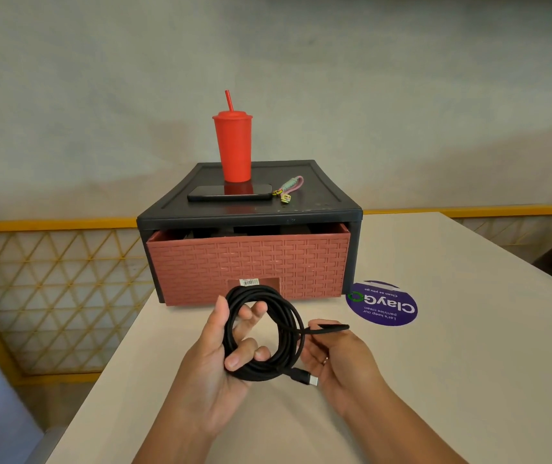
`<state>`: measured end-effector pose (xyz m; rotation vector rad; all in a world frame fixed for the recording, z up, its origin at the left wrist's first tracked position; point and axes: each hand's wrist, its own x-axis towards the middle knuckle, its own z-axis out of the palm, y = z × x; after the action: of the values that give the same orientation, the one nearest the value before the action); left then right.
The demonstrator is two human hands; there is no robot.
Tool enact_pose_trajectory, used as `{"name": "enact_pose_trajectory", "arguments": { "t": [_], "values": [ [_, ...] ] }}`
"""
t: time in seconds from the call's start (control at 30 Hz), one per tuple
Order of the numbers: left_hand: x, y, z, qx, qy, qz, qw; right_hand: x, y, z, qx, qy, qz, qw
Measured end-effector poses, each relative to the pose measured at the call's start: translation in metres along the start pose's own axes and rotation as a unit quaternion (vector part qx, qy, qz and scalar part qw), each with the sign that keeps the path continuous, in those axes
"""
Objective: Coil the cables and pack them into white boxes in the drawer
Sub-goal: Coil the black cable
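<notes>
Grasps a black cable, wound into a loose ring of several turns, with the left grip: palm up, fingers curled through the middle of the ring, thumb lying against its outer left side. Pinches a short straight tail of the same cable with the right grip, just right of the coil, with the tail pointing right. Wears a ring on one finger of that grip. Shows one plug jutting from the coil's lower right, between the two grips.

Holds the coil above the pale counter, just in front of the drawer. Reddish-brown woven-pattern front, a barcode label at its handle notch, pulled slightly out of a black housing. Only dark shapes in the gap at the top, too shadowed to tell apart.

On top of the housing: a red tumbler with lid and straw, upright; a dark phone lying flat just in front of it; a small pink-and-green strap beside the phone's right end. On the counter to the right of the drawer, a round purple sticker.
</notes>
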<state>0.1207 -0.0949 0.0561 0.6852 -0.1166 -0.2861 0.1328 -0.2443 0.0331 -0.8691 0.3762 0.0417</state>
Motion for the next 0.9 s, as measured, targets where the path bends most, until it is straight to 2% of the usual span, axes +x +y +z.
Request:
{"name": "enact_pose_trajectory", "arguments": {
  "t": [0.13,0.27,0.37,0.57,0.9],
  "values": [
    [-0.003,-0.001,0.004,0.002,0.009,-0.002,1.000,0.000,0.002,0.000,-0.021,-0.003,-0.018,1.000],
    [-0.001,0.001,0.001,0.000,0.013,0.005,1.000,-0.007,0.003,0.005,-0.018,-0.070,0.074,0.995],
    [0.000,0.006,-0.004,0.000,0.009,0.020,1.000,-0.008,0.002,0.005,0.006,-0.071,0.121,0.990],
    [0.001,0.001,-0.002,-0.021,-0.005,0.013,1.000,-0.006,0.004,0.004,0.045,-0.070,0.124,0.989],
    [-0.003,0.002,0.006,-0.008,0.010,0.003,1.000,-0.022,0.002,0.010,-0.006,-0.151,0.158,0.976]
  ]
}}
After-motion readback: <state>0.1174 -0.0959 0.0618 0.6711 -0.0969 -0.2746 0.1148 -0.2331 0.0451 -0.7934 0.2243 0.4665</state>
